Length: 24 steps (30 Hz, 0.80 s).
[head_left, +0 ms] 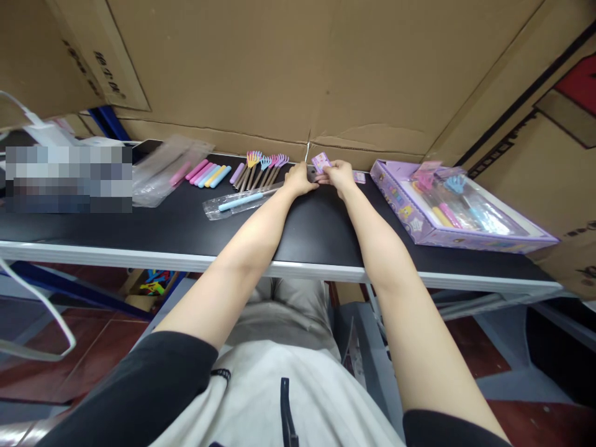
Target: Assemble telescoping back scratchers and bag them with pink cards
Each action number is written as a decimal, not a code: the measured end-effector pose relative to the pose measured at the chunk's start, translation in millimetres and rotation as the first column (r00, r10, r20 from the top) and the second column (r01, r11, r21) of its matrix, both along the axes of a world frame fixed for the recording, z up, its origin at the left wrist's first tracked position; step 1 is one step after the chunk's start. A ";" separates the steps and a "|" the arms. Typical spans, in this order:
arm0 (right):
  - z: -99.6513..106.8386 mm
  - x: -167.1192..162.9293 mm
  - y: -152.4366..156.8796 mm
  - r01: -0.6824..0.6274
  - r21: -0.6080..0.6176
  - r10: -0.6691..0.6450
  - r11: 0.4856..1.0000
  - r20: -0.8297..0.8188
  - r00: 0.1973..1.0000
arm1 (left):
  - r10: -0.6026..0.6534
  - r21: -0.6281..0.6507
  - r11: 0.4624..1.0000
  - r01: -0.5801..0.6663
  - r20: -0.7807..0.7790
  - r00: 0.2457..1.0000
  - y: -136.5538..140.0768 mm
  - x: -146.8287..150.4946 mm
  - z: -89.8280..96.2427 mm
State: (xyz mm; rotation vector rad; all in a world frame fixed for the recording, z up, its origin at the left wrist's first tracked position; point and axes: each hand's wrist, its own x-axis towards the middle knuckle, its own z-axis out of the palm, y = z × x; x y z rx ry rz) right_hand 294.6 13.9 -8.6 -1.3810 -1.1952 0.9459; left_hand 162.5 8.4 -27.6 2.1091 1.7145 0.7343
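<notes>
1. Near the far edge of the black-topped table (316, 230), about midway along it, your two hands work close together in the head view.
2. Your right hand (342, 177) grasps a small purple printed card (320, 162), pinched between thumb and fingers and held up off the tabletop.
3. Your left hand (298, 180) is just beside it, over the right end of a clear plastic sleeve (212, 211). Its fingers are bent, but I cannot tell whether they grip the film.
4. Inside that sleeve lies a blue-handled back scratcher (239, 202), its handle toward the table's left end and its rod running toward your left hand.
5. Along the far edge, left of your hands, you have a bundle of claw-headed back scratchers (258, 171), a row of coloured handles (207, 175) and, farther left, clear empty sleeves (158, 177).
6. Right of your right hand, a second purple card (359, 177) lies near the far edge; a purple display box (419, 217) takes up the right end.
7. The step in hand looks like bringing card and sleeve together; your next move probably calls for spreading the sleeve's mouth and keeping the card flat.
</notes>
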 end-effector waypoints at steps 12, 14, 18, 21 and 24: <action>-4.3 2.5 4.0 -0.002 0.093 -0.008 0.996 0.110 0.994 | 0.015 0.016 1.000 -0.016 0.042 0.999 3.0 -2.0 -0.7; -6.1 3.8 7.3 -0.007 0.093 -0.005 0.996 0.134 0.991 | 0.025 0.016 1.000 -0.026 0.039 0.999 2.8 -1.4 -0.7; -7.7 4.8 12.5 0.020 0.089 -0.033 0.996 0.149 0.988 | 0.041 0.012 0.999 -0.042 0.033 0.999 3.2 -1.3 -0.8; -5.8 2.9 10.5 0.049 0.077 -0.060 0.996 0.147 0.987 | 0.027 0.001 1.000 -0.027 0.011 1.000 1.5 -2.2 1.0; -3.6 -0.5 5.4 0.035 0.047 -0.042 0.998 0.158 0.987 | -0.004 -0.008 1.000 0.004 -0.010 1.000 -2.1 -2.7 3.4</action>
